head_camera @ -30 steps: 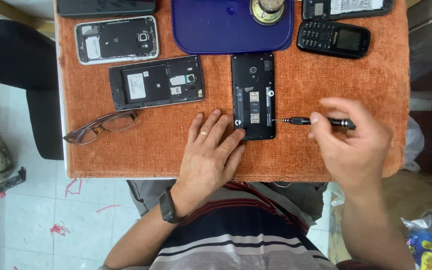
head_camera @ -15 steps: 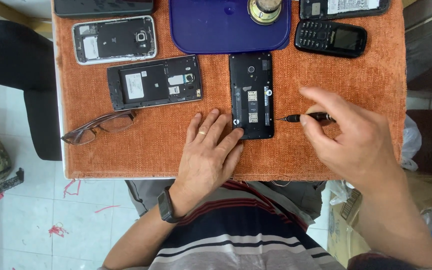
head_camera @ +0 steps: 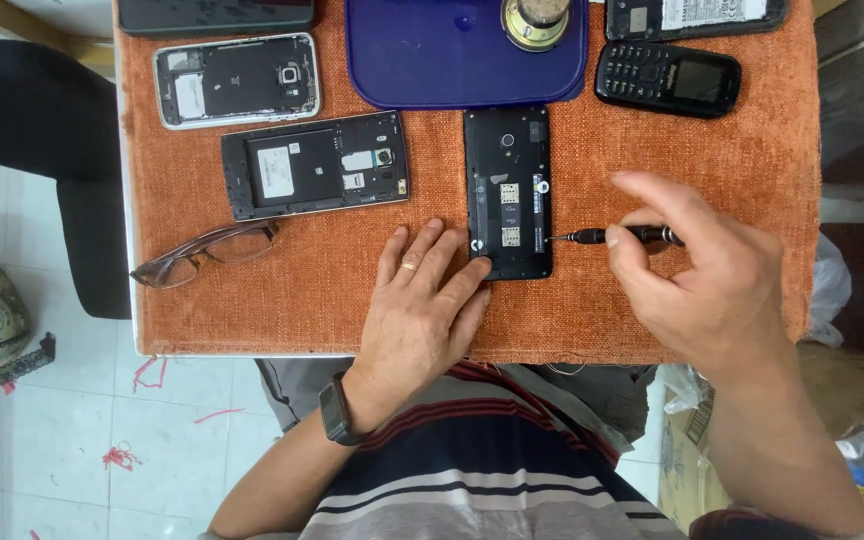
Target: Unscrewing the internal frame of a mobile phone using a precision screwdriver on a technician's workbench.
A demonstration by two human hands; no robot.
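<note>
Screwdriver point(head_camera: 624, 236) handle was hidden behind right hand point(head_camera: 712, 285); tip contact w/ opened phone point(head_camera: 508, 192) too small to tell. Two phones at top edge point(head_camera: 214, 14) point(head_camera: 697, 14) were cut off.

Bright, even, diffuse light from above. Soft short shadows under right hand point(head_camera: 712, 270) and left hand point(head_camera: 422, 310). No glare on orange surface point(head_camera: 252, 320). Sharp centre focus, slight motion softness at right fingertips. Mild wide-angle bending at frame edges. Floor dimmer.
</note>
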